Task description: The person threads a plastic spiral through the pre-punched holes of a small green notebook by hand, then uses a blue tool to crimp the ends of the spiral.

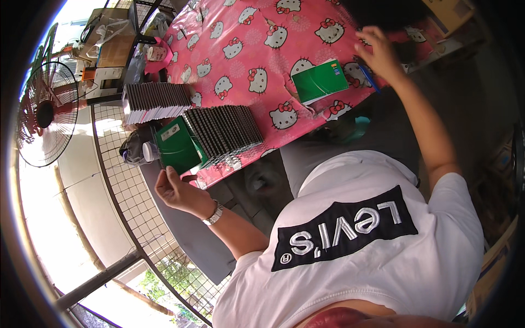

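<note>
A green notebook with a small white label leans at the left end of a tight row of dark-edged notebooks. My left hand, with a metal watch at the wrist, is at its lower edge, thumb and finger closed there. Another green notebook lies flat near the table's front edge, a small coloured mark at its corner. To its right is a blue pen. Just above the pen my right hand hovers with bent fingers apart, holding nothing.
A pink table cover with cartoon cats spreads ahead. A second notebook row stands at the left, with a black bag beside it. A fan and boxes are further left, a cardboard box at far right.
</note>
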`<act>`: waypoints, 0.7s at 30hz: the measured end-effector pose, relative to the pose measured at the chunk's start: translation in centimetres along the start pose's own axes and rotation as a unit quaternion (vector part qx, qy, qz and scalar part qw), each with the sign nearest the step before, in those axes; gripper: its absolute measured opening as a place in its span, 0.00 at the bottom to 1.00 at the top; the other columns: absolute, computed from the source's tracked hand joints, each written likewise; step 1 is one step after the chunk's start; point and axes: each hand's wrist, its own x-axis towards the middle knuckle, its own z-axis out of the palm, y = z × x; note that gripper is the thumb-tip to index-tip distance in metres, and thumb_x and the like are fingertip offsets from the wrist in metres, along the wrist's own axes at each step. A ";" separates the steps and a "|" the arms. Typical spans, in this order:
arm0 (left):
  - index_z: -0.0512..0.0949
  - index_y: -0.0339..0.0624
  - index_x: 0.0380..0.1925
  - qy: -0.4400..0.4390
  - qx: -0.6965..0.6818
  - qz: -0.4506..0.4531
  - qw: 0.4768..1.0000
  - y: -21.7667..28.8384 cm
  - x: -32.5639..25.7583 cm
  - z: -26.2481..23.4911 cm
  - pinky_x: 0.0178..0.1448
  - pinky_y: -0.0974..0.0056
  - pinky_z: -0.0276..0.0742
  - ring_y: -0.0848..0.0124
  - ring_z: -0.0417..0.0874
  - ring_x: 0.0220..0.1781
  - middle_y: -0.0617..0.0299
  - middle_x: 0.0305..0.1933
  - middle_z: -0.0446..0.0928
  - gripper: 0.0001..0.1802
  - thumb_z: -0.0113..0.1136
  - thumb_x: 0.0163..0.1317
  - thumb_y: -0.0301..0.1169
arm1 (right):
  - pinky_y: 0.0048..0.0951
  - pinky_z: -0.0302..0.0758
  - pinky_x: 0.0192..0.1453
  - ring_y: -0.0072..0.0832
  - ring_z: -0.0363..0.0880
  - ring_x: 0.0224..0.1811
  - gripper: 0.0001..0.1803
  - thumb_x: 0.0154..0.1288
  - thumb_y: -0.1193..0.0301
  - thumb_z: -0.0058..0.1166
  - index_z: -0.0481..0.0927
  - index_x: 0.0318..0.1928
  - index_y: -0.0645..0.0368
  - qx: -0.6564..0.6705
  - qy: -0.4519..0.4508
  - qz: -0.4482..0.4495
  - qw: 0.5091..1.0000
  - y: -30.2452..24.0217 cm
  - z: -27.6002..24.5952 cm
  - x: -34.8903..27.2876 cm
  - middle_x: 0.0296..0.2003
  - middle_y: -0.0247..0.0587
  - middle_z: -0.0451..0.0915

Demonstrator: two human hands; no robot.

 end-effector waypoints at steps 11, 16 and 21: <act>0.81 0.34 0.39 -0.033 0.224 0.071 0.971 -3.8 -0.7 -1.4 0.41 0.63 0.77 0.68 0.80 0.36 0.57 0.37 0.82 0.08 0.63 0.63 0.28 | 0.44 0.78 0.52 0.48 0.78 0.51 0.18 0.59 0.64 0.58 0.79 0.49 0.57 -0.293 -0.065 0.180 0.937 6.9 2.4 9.8 0.51 0.49 0.77; 0.82 0.38 0.38 0.021 0.360 0.346 0.866 -1.5 -0.7 0.7 0.54 0.54 0.73 0.60 0.80 0.44 0.57 0.43 0.83 0.08 0.64 0.62 0.31 | 0.44 0.78 0.53 0.48 0.79 0.50 0.16 0.60 0.73 0.48 0.79 0.49 0.57 -0.190 0.015 0.192 0.963 9.2 2.7 10.6 0.46 0.53 0.79; 0.81 0.38 0.37 -0.319 0.101 0.458 0.823 3.8 -10.3 13.4 0.53 0.57 0.77 0.58 0.83 0.46 0.57 0.44 0.83 0.12 0.69 0.52 0.25 | 0.45 0.76 0.57 0.49 0.78 0.54 0.16 0.63 0.72 0.43 0.81 0.47 0.59 -0.088 0.108 0.316 0.939 10.8 4.1 10.7 0.49 0.56 0.80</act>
